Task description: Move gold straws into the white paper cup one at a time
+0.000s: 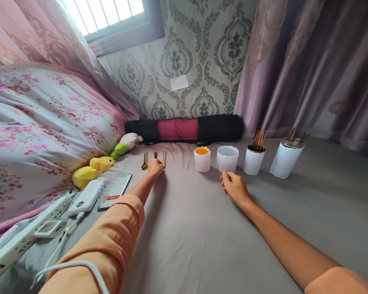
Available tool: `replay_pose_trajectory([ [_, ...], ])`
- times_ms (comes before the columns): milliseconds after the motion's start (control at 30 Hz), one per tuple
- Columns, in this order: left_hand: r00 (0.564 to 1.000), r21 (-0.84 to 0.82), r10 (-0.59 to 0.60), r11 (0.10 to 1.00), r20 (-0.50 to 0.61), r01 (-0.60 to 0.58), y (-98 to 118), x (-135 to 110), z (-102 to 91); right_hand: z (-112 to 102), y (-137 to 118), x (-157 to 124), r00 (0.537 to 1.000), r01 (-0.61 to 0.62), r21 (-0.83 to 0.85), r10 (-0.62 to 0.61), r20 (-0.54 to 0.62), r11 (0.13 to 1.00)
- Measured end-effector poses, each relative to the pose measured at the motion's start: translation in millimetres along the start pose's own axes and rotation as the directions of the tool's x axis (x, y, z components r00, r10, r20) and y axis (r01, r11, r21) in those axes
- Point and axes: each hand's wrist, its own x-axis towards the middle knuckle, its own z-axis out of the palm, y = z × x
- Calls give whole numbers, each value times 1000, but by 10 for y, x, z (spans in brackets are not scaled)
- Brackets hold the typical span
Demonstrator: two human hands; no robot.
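My left hand [155, 166] reaches down to the grey sheet with its fingers closed over a small bundle of thin brown sticks [155, 155], whose tips show beyond my fingers. On either side of it lie a left bundle of sticks [145, 161] and a right bundle [164, 159]. My right hand [235, 188] hovers with curled fingers just in front of a wide white-wrapped container [227, 159]; whatever may be between those fingers is hidden. Left of that container stands a white-wrapped cup [202, 160] with an orange inside.
To the right stand a white-wrapped cup [254, 161] and a taller jar [286, 159], both holding sticks. At left are a phone [116, 192], a power bank [85, 197], a power strip [27, 237] and plush toys [93, 169]. A black-and-red roll [184, 129] lies along the wall.
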Motion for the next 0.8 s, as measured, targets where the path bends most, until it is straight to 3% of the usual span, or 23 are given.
replay_pose_trajectory([
  [167,999,34,49,998,-17,-48,13,-25,1,-8,-21,-5,1000,-11,2,11,1,1000],
  [800,998,194,57,979,-11,-54,10,55,56,-22,-49,-13,1000,6,-9,-6,-4,1000],
])
